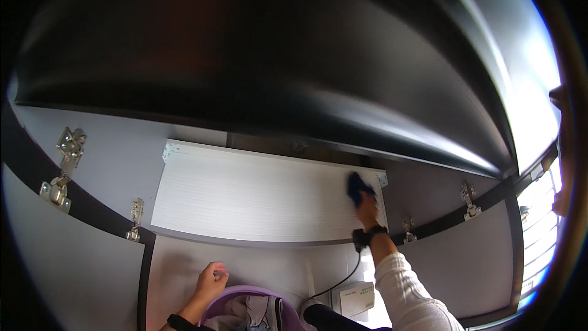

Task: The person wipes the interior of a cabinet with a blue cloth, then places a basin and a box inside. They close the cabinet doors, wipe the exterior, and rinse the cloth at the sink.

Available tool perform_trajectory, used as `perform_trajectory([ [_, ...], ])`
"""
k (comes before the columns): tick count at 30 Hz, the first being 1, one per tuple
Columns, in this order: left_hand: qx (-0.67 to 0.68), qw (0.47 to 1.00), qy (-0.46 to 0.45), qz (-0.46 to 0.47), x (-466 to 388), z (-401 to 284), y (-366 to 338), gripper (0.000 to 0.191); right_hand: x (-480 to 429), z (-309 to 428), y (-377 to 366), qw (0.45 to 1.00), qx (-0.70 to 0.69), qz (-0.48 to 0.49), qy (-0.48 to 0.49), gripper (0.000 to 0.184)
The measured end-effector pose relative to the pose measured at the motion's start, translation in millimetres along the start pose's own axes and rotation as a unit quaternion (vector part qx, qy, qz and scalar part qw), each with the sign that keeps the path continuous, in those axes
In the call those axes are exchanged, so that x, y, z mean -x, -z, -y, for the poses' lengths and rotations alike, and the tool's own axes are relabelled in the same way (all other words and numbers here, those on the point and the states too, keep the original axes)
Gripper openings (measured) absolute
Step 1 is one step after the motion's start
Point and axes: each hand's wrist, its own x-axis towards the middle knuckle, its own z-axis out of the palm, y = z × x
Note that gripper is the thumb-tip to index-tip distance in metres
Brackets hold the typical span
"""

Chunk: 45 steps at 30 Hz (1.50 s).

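My right hand (pixel 367 208) grips a dark blue cloth (pixel 358 188), which lies against the right part of a white ribbed panel (pixel 266 197) inside an open cabinet. Both hand and cloth look slightly blurred. Near the lower left, my left hand (pixel 213 279) holds nothing, its fingers loosely curled and apart. It is above the left rim of a purple basin (pixel 257 289). Pale fabric items (pixel 264 312) fill the basin, one of them with a dark edge.
Cabinet doors with metal hinges (pixel 59 193) stand open at left and right (pixel 459 257). A large glossy black surface (pixel 257 55) overhangs the cabinet. A white box (pixel 357 298) with writing sits on the floor near my leg, beside a black cable (pixel 340 282).
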Motion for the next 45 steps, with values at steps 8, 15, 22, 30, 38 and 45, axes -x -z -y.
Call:
perform_trajectory([
  [8, -0.005, 1.000, -0.021, -0.016, 2.1, -28.2, 13.3, 0.036, 17.2, -47.7, 12.6, 0.943, 0.038, 0.061, -0.326, 0.070],
  [15, 0.013, 0.999, 0.011, -0.033, 39.1, -27.2, 45.8, 0.032, -33.3, 79.1, 1.2, 0.981, -0.008, 0.092, -0.172, 0.061],
  [22, 0.061, 0.998, -0.004, -0.031, 45.8, -10.4, 49.0, 0.030, 46.0, 322.3, -55.1, 0.992, -0.049, -0.048, 0.109, 0.043],
  [30, 0.105, 0.994, 0.014, -0.032, 72.3, 8.9, 61.8, 0.035, 110.9, 505.6, -40.9, 0.925, -0.126, 0.079, 0.348, 0.047],
  [38, 0.098, 0.994, -0.016, -0.053, 63.4, 18.7, 53.7, 0.031, 201.3, 478.4, -8.8, 0.820, -0.173, 0.121, 0.533, 0.050],
  [45, 0.123, 0.985, -0.080, -0.092, 57.5, 7.8, 44.7, 0.032, 185.3, 368.7, 9.9, 0.764, -0.148, 0.121, 0.616, 0.046],
])
